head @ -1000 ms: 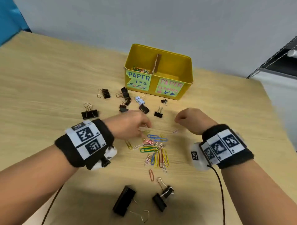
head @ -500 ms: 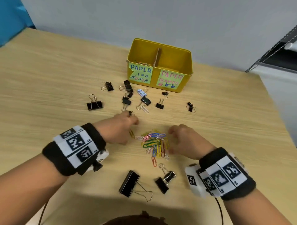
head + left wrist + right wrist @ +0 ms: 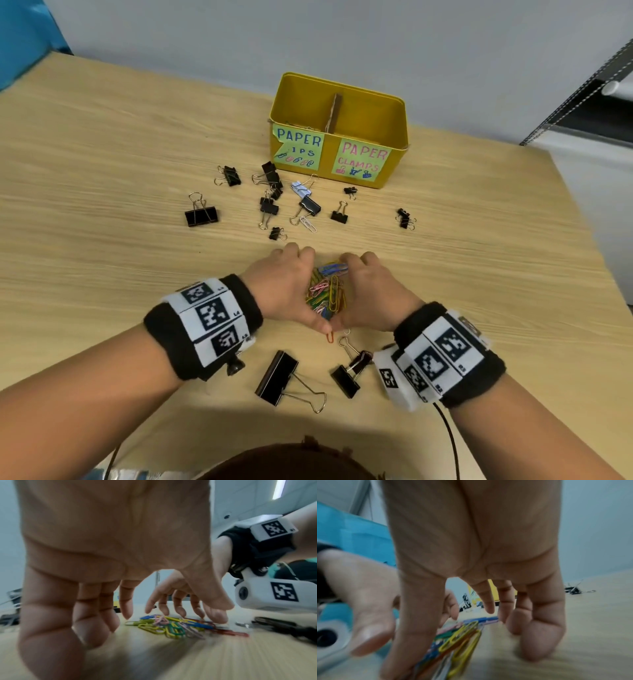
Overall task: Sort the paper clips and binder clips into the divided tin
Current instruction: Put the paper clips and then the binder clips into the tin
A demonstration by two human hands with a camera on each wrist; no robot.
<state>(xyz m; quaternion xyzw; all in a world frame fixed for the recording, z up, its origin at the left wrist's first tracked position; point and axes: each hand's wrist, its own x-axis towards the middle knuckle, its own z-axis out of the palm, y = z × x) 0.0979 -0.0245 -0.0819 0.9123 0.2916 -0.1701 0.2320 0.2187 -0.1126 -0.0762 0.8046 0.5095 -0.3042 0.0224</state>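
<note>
A heap of coloured paper clips (image 3: 325, 291) lies on the wooden table, walled in by both hands. My left hand (image 3: 284, 277) cups its left side and my right hand (image 3: 370, 291) its right side, with the thumbs meeting at the near end. In the left wrist view the curved fingers (image 3: 96, 615) reach down to the table beside the paper clips (image 3: 171, 626), which lie flat. One red clip (image 3: 329, 337) pokes out under the thumbs. The yellow divided tin (image 3: 373, 113) stands beyond, labelled PAPER CLIPS on the left and PAPER CLAMPS on the right.
Several black binder clips (image 3: 269, 207) and a silver paper clip (image 3: 308, 224) lie scattered between the tin and my hands. Two small ones (image 3: 404, 217) sit to the right. A large binder clip (image 3: 275, 377) and a smaller one (image 3: 346, 380) lie near my wrists.
Both hands have drawn together from either side and swept the spread paper clips into a tight heap between the palms.
</note>
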